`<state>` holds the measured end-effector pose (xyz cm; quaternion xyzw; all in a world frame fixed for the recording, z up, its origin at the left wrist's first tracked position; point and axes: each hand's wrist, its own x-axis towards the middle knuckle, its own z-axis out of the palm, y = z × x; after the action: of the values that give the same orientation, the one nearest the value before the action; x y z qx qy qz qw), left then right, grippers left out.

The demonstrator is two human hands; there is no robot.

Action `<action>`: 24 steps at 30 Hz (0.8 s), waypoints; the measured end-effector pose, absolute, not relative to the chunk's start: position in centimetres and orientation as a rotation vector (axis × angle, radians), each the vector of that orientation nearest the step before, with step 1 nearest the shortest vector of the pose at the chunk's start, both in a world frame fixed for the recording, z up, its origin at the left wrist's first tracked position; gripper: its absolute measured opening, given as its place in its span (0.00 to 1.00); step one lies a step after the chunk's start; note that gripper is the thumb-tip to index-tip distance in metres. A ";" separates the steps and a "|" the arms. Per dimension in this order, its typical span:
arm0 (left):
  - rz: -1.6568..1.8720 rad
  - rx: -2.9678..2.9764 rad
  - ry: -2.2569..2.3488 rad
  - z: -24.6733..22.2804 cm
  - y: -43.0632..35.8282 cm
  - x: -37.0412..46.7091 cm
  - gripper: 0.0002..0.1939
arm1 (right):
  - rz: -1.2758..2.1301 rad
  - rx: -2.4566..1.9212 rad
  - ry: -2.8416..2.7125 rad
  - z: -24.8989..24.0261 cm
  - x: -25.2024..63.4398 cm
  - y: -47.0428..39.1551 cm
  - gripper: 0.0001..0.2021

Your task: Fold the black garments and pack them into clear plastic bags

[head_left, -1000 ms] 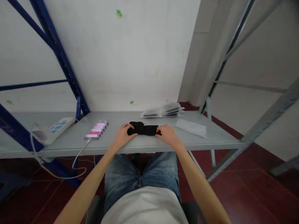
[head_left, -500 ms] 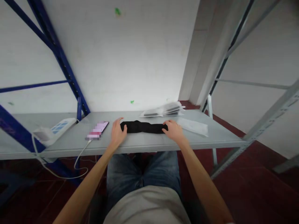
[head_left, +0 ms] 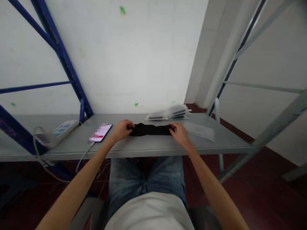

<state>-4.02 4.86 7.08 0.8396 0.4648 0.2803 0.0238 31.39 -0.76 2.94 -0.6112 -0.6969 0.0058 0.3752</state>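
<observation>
A long strip of black cloth (head_left: 151, 129), perhaps folded, lies across the grey shelf board (head_left: 144, 144) in front of me. Its exact kind I cannot make out. My left hand (head_left: 122, 129) has its fingers closed on the left end of the strip. At the other end, my right hand (head_left: 179, 133) pinches the cloth between thumb and fingers. A flat, whitish clear plastic sleeve (head_left: 201, 131) lies just right of my right hand.
Behind the cloth lie several flat plastic packets (head_left: 169, 113) with dark contents. To the left are a phone (head_left: 102, 132) on a white cable (head_left: 87, 153) and a white power strip (head_left: 64, 131). Blue posts (head_left: 64, 62) and grey posts (head_left: 275, 127) frame the board; a white wall stands behind.
My left hand has turned over the strip's left end, and its fingers have gone from spread around it to closed on it. The strip's left end has shifted slightly right.
</observation>
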 end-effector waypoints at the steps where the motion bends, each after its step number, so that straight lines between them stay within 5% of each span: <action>1: 0.881 2.613 1.373 7.3 3.6 -4.5 0.13 | 0.047 -1.493 -1.811 2.9 31.9 -1.4 0.14; 7: 0.467 2.599 1.138 6.6 -2.2 -6.6 0.10 | 0.333 -1.287 -2.148 2.2 35.2 -6.9 0.17; 14: 0.849 2.686 1.311 6.3 1.6 -5.8 0.17 | 0.423 -1.210 -2.146 4.2 34.7 -5.9 0.20; 20: 0.536 2.701 1.277 5.3 5.1 -6.2 0.11 | 0.797 -1.231 -2.220 5.3 34.5 -4.4 0.20; 24: 0.718 2.593 1.368 5.4 6.0 -6.7 0.12 | 0.859 -1.214 -2.172 4.4 35.3 -4.3 0.24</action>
<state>-6.68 5.99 5.38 0.8575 0.4522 0.2375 0.0616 35.34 -4.32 4.37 -0.4465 -0.7985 0.3158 0.2518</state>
